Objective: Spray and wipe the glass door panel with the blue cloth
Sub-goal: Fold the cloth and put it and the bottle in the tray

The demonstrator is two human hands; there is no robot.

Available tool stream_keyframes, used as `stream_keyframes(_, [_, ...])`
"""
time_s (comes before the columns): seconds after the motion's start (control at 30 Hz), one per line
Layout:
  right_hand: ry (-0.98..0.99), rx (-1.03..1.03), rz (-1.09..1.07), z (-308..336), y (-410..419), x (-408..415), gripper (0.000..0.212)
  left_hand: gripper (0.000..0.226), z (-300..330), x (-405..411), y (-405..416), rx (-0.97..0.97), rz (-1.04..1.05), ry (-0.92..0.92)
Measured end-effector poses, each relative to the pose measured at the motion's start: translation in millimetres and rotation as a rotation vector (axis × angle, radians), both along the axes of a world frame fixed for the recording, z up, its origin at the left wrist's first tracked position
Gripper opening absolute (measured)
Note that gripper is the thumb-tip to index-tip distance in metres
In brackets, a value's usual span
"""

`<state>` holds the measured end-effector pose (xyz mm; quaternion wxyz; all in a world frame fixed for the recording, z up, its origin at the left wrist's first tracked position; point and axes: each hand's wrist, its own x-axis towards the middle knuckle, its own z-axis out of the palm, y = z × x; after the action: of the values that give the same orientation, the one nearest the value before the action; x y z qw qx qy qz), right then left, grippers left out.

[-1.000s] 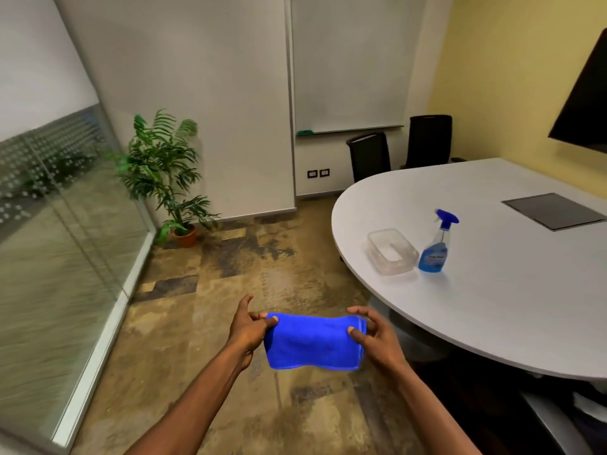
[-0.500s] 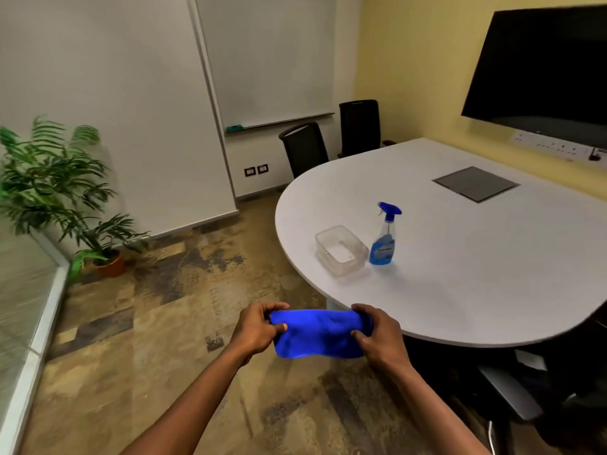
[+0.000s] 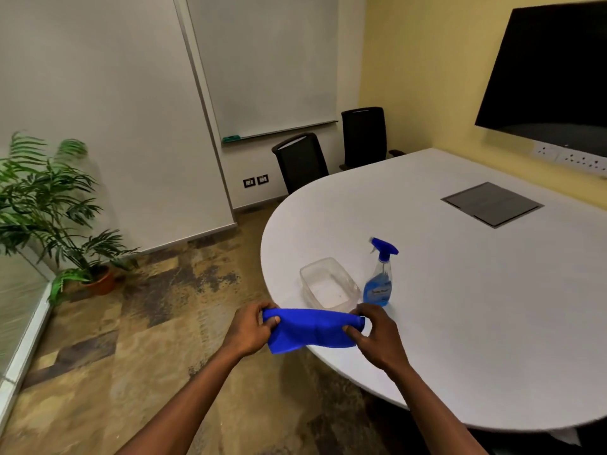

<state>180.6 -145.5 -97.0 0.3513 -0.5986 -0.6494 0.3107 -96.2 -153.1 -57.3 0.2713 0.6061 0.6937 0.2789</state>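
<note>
The left hand (image 3: 250, 330) and right hand (image 3: 377, 336) each pinched an end of the blue cloth (image 3: 312, 330), grip clamped. The spray bottle (image 3: 380, 277) stood on the tabletop (image 3: 476, 323) just beyond.

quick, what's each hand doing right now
Left hand: closed, pinching the left end of the blue cloth.
Right hand: closed, pinching the cloth's right end.

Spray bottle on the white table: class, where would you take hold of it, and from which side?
Grip the spray bottle round its narrow neck just under the blue trigger head, coming from the right. It stands upright, its nozzle points left, and the clear plastic tub crowds its left side. Both hands currently hold the blue cloth, so one must let go first.
</note>
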Motion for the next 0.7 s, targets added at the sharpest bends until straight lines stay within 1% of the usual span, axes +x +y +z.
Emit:
stream_keyframes(0.07, [0.117, -0.079, 0.032, 3, 21, 11, 0.017, 0.014, -6, 9, 17, -0.036, 0.019, -0.148])
stream_keyframes(0.13, [0.187, -0.127, 0.029, 3, 37, 18, 0.017, 0.014, -14, 16, 31, -0.061, 0.089, -0.31])
stream_keyframes(0.2, [0.243, -0.143, -0.003, 2, 52, 21, 0.016, 0.004, -21, 23, 45, -0.077, 0.186, -0.451])
stream_keyframes(0.23, [0.259, -0.149, -0.016, 2, 58, 21, 0.015, 0.004, -24, 26, 51, -0.102, 0.225, -0.503])
stream_keyframes(0.3, [0.267, -0.169, -0.038, -2, 74, 21, 0.017, 0.014, -30, 31, 66, -0.173, 0.293, -0.606])
stream_keyframes(0.37, [0.272, -0.198, -0.06, -6, 91, 19, 0.024, 0.018, -35, 36, 81, -0.255, 0.346, -0.691])
stream_keyframes(0.43, [0.315, -0.216, -0.087, -11, 107, 17, 0.029, 0.026, -38, 40, 93, -0.31, 0.347, -0.775])
stream_keyframes(0.47, [0.335, -0.222, -0.098, -13, 117, 15, 0.031, 0.033, -40, 41, 100, -0.321, 0.328, -0.799])
stream_keyframes(0.53, [0.361, -0.251, -0.108, -16, 135, 12, 0.033, 0.047, -45, 44, 117, -0.333, 0.296, -0.791])
stream_keyframes(0.6, [0.365, -0.277, -0.09, -18, 152, 9, 0.043, 0.056, -53, 45, 137, -0.335, 0.277, -0.759])
stream_keyframes(0.67, [0.324, -0.251, -0.052, -22, 172, 6, 0.051, 0.062, -62, 46, 163, -0.317, 0.247, -0.681])
stream_keyframes(0.7, [0.274, -0.225, -0.037, -25, 183, 3, 0.049, 0.064, -66, 46, 177, -0.302, 0.224, -0.608])
